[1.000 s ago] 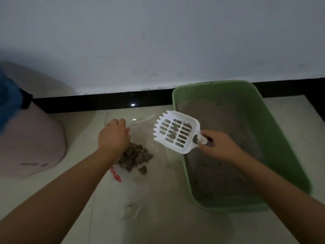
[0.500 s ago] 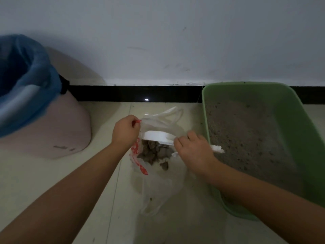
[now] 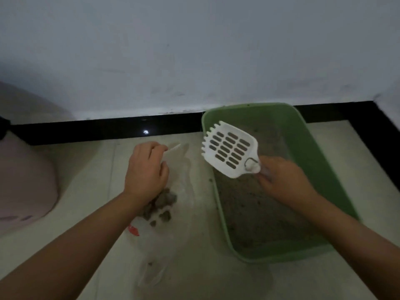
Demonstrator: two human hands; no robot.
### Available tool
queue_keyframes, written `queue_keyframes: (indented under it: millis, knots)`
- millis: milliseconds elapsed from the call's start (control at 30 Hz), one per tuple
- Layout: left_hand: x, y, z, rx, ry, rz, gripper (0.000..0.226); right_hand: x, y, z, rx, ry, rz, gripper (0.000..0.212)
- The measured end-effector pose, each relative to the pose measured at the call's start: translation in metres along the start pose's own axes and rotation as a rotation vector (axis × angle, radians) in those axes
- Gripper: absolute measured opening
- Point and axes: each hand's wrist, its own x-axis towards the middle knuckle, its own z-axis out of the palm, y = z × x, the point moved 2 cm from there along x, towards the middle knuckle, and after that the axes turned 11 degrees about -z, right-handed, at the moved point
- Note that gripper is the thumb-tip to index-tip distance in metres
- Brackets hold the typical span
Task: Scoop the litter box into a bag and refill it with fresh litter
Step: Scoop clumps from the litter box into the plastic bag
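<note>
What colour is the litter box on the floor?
The litter box is light green, seen clearly in the head view, the only one.

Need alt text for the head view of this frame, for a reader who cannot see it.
A person's right hand holds an empty white slotted plastic scoop over a green plastic litter box of grey litter, while the left hand pinches open a clear plastic bag of scooped clumps on the pale tiled floor.

The pale pink rounded container (image 3: pixel 23 180) runs off the left edge; the white slotted scoop's handle (image 3: pixel 253 167) disappears inside the right hand (image 3: pixel 285 182), and the left hand (image 3: pixel 146 172) perhaps covers some clumps.
</note>
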Motion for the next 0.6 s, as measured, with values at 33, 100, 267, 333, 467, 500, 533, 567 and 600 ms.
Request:
queue_keyframes:
  millis: [33, 100, 267, 333, 467, 500, 533, 567, 600]
  knots:
    - [0.001, 0.01, 0.011, -0.022, -0.027, 0.091, 0.033, -0.009, 0.016, -0.01, -0.029, -0.081, 0.107, 0.024]
    - [0.004, 0.032, 0.035, -0.044, -0.123, 0.213, 0.032, -0.027, 0.049, -0.024, -0.066, -0.269, 0.419, 0.033]
    - [0.015, 0.069, 0.081, -0.027, -0.202, 0.293, 0.034, -0.065, 0.098, -0.018, -0.19, -0.578, 0.675, 0.033]
    - [0.02, 0.072, 0.091, -0.032, -0.193, 0.304, 0.035, -0.073, 0.11, -0.006, -0.204, -0.682, 0.685, 0.035]
    - [0.026, 0.071, 0.104, -0.02, -0.173, 0.413, 0.032, -0.059, 0.127, 0.018, -0.224, -0.719, 0.602, 0.037]
    - [0.029, 0.072, 0.106, -0.007, -0.182, 0.452, 0.031, -0.051, 0.132, 0.021, -0.201, -0.678, 0.601, 0.037]
    - [0.033, 0.072, 0.107, 0.013, -0.186, 0.493, 0.031, -0.042, 0.138, 0.02, -0.172, -0.621, 0.604, 0.036]
    - [0.038, 0.073, 0.11, 0.035, -0.186, 0.539, 0.031, -0.031, 0.144, 0.019, -0.143, -0.57, 0.588, 0.035]
    - [0.041, 0.074, 0.112, 0.052, -0.189, 0.578, 0.031, -0.019, 0.15, 0.017, -0.114, -0.525, 0.574, 0.036]
